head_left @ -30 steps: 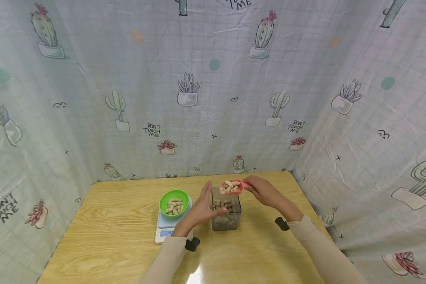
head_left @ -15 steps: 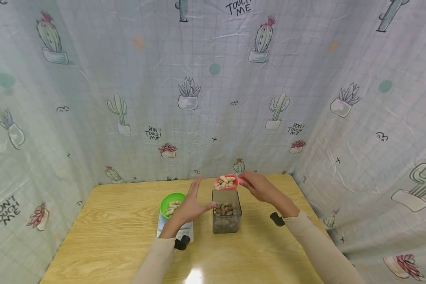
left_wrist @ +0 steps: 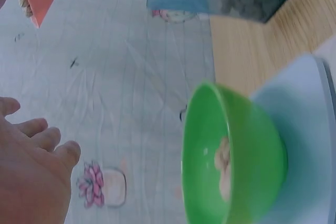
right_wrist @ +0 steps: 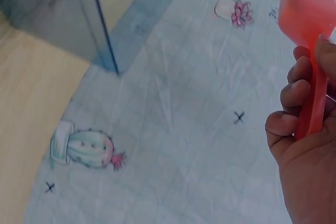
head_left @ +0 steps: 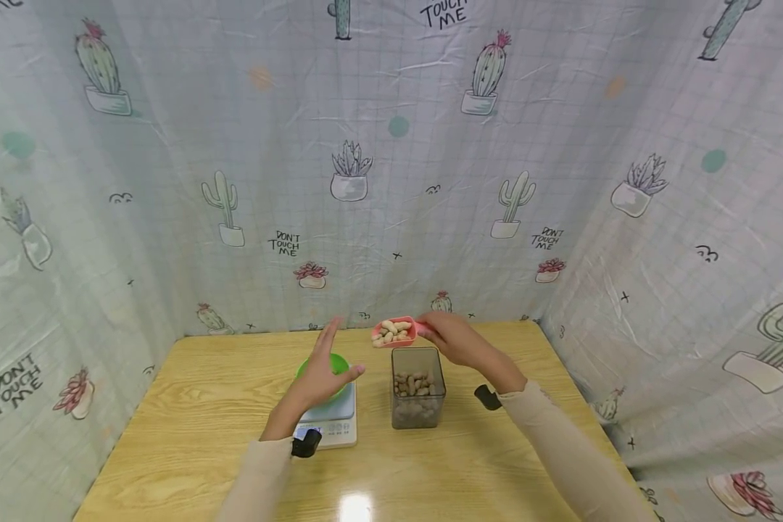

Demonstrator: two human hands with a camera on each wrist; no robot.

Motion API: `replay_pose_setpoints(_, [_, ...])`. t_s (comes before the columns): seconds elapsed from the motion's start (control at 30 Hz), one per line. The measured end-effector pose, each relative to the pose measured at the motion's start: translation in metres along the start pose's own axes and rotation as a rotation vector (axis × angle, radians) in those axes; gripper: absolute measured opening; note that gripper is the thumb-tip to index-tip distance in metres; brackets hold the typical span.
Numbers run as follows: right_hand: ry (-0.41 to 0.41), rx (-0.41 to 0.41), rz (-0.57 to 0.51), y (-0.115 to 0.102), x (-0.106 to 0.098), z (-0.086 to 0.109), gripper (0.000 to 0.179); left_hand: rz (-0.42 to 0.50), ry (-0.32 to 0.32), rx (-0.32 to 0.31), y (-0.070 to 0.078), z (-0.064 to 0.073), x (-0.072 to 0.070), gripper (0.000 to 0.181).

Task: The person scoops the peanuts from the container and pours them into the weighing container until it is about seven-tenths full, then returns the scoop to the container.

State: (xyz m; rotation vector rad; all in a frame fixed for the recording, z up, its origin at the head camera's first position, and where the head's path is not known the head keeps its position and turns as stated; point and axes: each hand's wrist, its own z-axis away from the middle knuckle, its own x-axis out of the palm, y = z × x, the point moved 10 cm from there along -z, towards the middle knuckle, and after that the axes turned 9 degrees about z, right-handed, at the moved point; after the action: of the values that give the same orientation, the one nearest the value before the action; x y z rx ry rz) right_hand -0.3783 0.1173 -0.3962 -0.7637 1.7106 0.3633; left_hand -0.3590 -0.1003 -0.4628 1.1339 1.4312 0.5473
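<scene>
My right hand (head_left: 453, 338) grips the handle of a pink scoop (right_wrist: 307, 9), its fingers wrapped round it in the right wrist view. Peanuts (head_left: 391, 331) fill the scoop, which is raised just behind and left of a clear grey container (head_left: 418, 415) with more peanuts inside. My left hand (head_left: 316, 378) holds nothing; its fingers are straight and the thumb is spread. It overlaps a green bowl (left_wrist: 257, 153) in the head view and hides most of it. Some peanuts (left_wrist: 223, 169) lie in that bowl, which sits on a white kitchen scale (head_left: 339, 431).
Under everything is a wooden table (head_left: 189, 428). Behind and on both sides hangs a curtain (head_left: 391, 217) printed with cacti, close to the table's back edge. The container stands to the right of the scale.
The scoop of peanuts has moved left and slightly up in my right hand, from over the container toward the bowl. My left hand has moved left, away from the container, to the bowl.
</scene>
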Motion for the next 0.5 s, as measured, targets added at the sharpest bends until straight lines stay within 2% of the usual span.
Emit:
replay_pose_setpoints(0.33, [0.027, -0.083, -0.009, -0.031, 0.021, -0.025, 0.025, -0.027, 0.033, -0.077, -0.031, 0.01, -0.028, 0.105])
replay_pose_setpoints(0.5, [0.007, -0.07, -0.018, -0.04, 0.037, -0.034, 0.025, -0.041, 0.029, -0.104, -0.049, 0.018, -0.035, 0.106])
